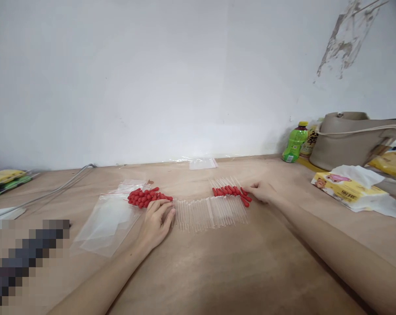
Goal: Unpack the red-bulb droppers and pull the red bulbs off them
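A row of thin clear tubes [211, 213] lies side by side on the brown table. Several red rubber bulbs [229, 190] line the row's upper right end, with more clear tubes above them. My right hand [260, 191] is beside these bulbs, thumb and fingertips close together at the rightmost one; what they hold, if anything, is too small to make out. At the row's left end my left hand [158, 221] rests with fingers bent and thumb apart, next to a pile of red bulbs [144, 197]. Whether it holds anything is hidden.
Clear plastic bags [102, 223] lie at the left, near a grey cable [63, 186]. A small bag [203, 164] is by the wall. On the right are a green bottle [293, 144], a grey-beige bag [345, 140] and a yellow tissue box [349, 190].
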`<state>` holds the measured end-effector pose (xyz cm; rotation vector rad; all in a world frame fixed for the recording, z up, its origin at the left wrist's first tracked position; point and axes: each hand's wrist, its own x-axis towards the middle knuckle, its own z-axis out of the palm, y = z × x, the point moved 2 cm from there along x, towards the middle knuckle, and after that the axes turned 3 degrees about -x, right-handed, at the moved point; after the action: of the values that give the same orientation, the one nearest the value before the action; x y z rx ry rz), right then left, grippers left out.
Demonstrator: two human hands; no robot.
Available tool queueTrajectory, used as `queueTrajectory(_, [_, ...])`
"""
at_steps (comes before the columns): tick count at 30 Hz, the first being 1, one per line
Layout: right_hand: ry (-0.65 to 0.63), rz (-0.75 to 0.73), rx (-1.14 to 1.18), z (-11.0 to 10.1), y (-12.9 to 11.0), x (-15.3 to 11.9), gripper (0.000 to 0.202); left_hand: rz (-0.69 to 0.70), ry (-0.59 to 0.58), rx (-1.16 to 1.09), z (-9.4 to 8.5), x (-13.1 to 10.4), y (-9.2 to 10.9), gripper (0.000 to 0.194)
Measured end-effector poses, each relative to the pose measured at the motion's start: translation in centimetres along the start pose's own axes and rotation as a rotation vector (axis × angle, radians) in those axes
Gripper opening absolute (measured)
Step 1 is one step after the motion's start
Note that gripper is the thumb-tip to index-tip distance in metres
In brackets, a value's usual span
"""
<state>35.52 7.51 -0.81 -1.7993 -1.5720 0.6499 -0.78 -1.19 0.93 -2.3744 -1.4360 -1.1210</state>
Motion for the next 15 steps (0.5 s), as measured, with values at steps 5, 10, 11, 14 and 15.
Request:
queueTrajectory(5, [-0.084, 0.093, -0.034, 0.1, -1.0, 1.0, 0.031, 0.010, -0.015, -0.012, -0.1, 0.1, 0.1, 0.019])
queueTrajectory(10, [-0.085, 0.115, 0.023, -0.9, -2.0, 1.5, 0.026, 0.020, -0.011, -0.010, 0.1, 0.0, 0.0, 0.019])
queueTrajectory(11, [-0.071, 0.098, 0.040, -1.2, -2.3, 1.4, 0.026, 0.021, -0.007, -0.008, 0.1, 0.0, -0.1, 0.020])
queueTrajectory(14, [0.001, 0.017, 0.097, -1.8, -3.6, 0.4, 0.024, 0.023, 0.002, 0.003, 0.2, -0.1, -0.1, 0.023])
queueTrajectory(15, [0.035, -0.024, 0.113, -1.7, -4.1, -0.4, 0.024, 0.026, 0.001, 0.006, 0.2, 0.0, 0.0, 0.024])
